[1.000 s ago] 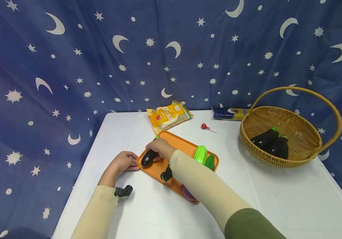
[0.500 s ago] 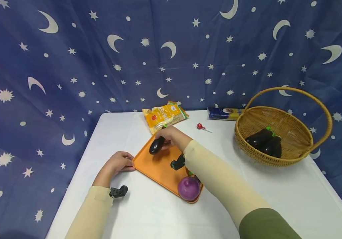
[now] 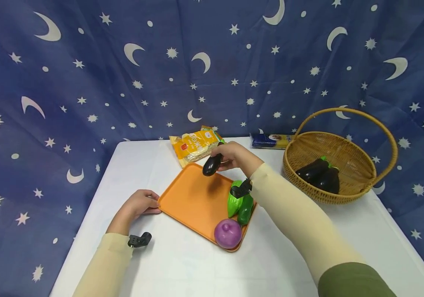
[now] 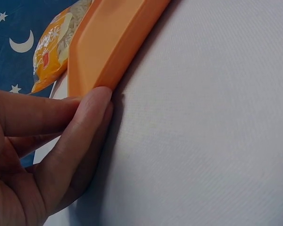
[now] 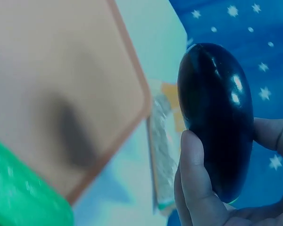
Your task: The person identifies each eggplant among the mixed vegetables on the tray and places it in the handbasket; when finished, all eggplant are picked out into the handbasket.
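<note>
My right hand holds a dark, glossy eggplant above the far edge of the orange tray. In the right wrist view, thumb and fingers grip the eggplant by its sides, and a shadow falls on the tray below. My left hand pinches the tray's left corner; the left wrist view shows thumb and fingers at the tray's rim. At the tray's right end lie a purple onion-shaped vegetable, a dark green cucumber-like piece and a bright green ridged vegetable.
A wicker basket with a tall handle stands at the right, with dark eggplants inside. Behind the tray lies a yellow bag of grain. A blue and yellow packet lies by the starry curtain at the back.
My right hand has lifted the eggplant off the tray and carried it back and to the right. The vegetables at the tray's right end have come into fuller view. My left hand stays at the corner.
</note>
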Available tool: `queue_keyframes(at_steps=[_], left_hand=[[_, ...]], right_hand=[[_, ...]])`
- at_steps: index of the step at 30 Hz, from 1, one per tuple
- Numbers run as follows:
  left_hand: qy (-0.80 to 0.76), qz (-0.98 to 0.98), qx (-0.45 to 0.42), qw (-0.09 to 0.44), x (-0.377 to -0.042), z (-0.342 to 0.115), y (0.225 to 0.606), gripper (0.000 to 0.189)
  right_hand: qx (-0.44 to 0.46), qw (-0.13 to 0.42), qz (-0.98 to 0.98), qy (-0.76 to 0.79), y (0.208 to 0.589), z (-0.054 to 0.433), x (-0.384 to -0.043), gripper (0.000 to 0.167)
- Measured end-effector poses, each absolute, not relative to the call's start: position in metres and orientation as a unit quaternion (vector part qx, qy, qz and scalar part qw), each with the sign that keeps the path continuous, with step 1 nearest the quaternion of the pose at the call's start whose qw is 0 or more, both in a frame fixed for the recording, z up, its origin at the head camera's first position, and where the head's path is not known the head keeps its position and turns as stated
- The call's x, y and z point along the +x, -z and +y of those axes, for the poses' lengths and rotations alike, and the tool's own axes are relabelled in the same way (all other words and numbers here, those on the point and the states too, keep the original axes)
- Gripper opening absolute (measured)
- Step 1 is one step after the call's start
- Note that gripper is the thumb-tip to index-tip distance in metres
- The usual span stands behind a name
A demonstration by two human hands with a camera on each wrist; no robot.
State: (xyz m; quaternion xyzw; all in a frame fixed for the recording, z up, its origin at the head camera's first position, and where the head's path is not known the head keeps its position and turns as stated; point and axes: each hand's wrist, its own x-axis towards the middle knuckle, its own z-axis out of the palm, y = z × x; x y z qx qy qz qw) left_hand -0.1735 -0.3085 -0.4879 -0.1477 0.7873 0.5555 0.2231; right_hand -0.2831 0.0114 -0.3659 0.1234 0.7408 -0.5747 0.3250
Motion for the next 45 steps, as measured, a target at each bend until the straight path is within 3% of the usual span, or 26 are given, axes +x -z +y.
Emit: queue_keyframes(at_steps=[9,16,32,38,45], left_hand=[[-0.546,0.794,-0.142,0.225,-0.173,-0.310,0.485,0.028],[-0.547,0.792,-0.147,0.229,-0.170,-0.309,0.486,0.030],[-0.545,0.792,-0.139,0.236,-0.170,-0.307,0.485,0.030],[-0.543,0.794,-0.138,0.235,-0.170,-0.304,0.483,0.031],[-0.538,0.799,-0.134,0.234,-0.171,-0.303,0.484,0.031]], right_hand=[[0.142,0.291,0.748,0.579,0.342,0.054,-0.287,0.039],[0.154,0.276,0.747,0.585,0.333,0.088,-0.285,0.048],[0.185,0.245,0.720,0.622,0.326,0.182,-0.279,0.053],[0.185,0.243,0.715,0.628,0.323,0.214,-0.273,0.060],[0.174,0.259,0.725,0.614,0.320,0.244,-0.267,0.057]])
